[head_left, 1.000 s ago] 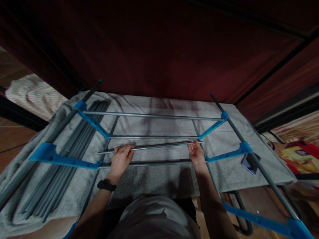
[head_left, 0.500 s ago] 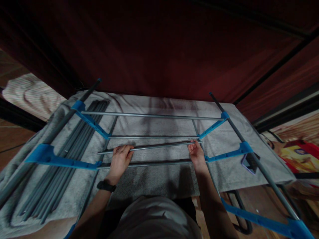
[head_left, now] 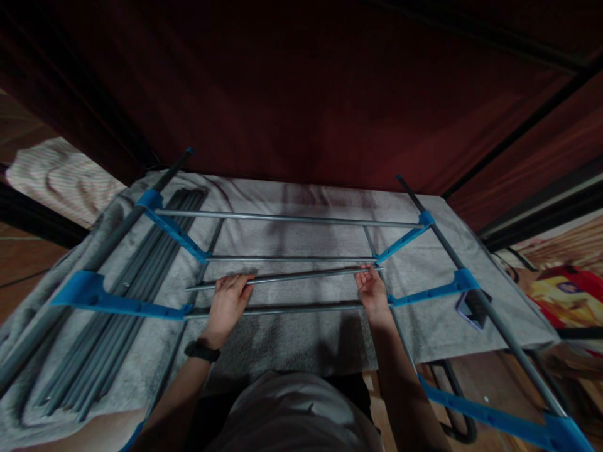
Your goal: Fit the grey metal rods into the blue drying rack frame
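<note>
far left, a bundle of grey tubes (head_left: 153, 263) lay on the grey blanket (head_left: 292, 242), under the near left blue bracket (head_left: 117, 304); next, left hand (head_left: 229, 298), dark wristband (head_left: 201, 351) on that wrist, grip closed overhand around the loose tube (head_left: 304, 275) near its left end; tube sat between two crossbars of the frame, slanted, right end higher in view; looked light, stiff and hard to break, probably thin metal, smooth enough to roll or slip; two-point hold near the ends seemed right, tips left free; right hand (head_left: 370, 287) had it in a fingertip grip, closed near the right end, palm turned up; tip sat just beside the far right blue bracket (head_left: 404, 242), couldn't tell if touching; phone (head_left: 466, 307) lay farther right, partly behind a frame tube
</note>
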### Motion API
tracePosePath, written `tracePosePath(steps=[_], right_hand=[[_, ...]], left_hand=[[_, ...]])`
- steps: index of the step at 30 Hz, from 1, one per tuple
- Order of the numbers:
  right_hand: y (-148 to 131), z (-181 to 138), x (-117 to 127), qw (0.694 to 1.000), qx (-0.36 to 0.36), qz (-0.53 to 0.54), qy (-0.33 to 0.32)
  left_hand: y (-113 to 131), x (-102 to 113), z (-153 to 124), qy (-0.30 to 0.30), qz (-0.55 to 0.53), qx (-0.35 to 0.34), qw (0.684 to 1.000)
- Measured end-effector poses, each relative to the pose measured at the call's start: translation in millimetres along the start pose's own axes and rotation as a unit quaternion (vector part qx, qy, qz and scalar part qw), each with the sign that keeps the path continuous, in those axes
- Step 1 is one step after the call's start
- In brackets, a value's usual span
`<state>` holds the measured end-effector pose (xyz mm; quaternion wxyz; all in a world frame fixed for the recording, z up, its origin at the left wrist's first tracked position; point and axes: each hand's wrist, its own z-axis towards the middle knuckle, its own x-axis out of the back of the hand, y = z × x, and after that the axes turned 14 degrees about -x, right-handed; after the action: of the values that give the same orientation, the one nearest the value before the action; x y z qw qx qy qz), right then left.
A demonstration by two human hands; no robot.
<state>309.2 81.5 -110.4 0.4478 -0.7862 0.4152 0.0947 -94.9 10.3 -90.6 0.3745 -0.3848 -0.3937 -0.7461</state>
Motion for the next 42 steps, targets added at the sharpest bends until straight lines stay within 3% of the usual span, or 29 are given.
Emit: tracePosePath(steps=[12, 23, 32, 42], right_hand=[[-0.1, 1.5, 0.4, 0.999, -0.008, 0.035, 0.000], [0.8, -5.7, -4.5, 0.999, 0.015, 0.031, 0.012], [-1.1, -4.2, -3.6, 0.999, 0.008, 0.048, 0.020], [-2.0, -4.2, -3.8, 0.998, 0.002, 0.062, 0.026]], left_hand=[[-0.3, -0.6, -1.9, -0.003, 0.003, 0.017, 1.000], [5.1, -1.4, -0.1, 0.011, 0.044, 0.074, 0.996], [19.0, 1.3, 2.3, -0.018, 0.129, 0.173, 0.976], [20.4, 1.9, 4.0, -0.034, 0.155, 0.202, 0.966]])
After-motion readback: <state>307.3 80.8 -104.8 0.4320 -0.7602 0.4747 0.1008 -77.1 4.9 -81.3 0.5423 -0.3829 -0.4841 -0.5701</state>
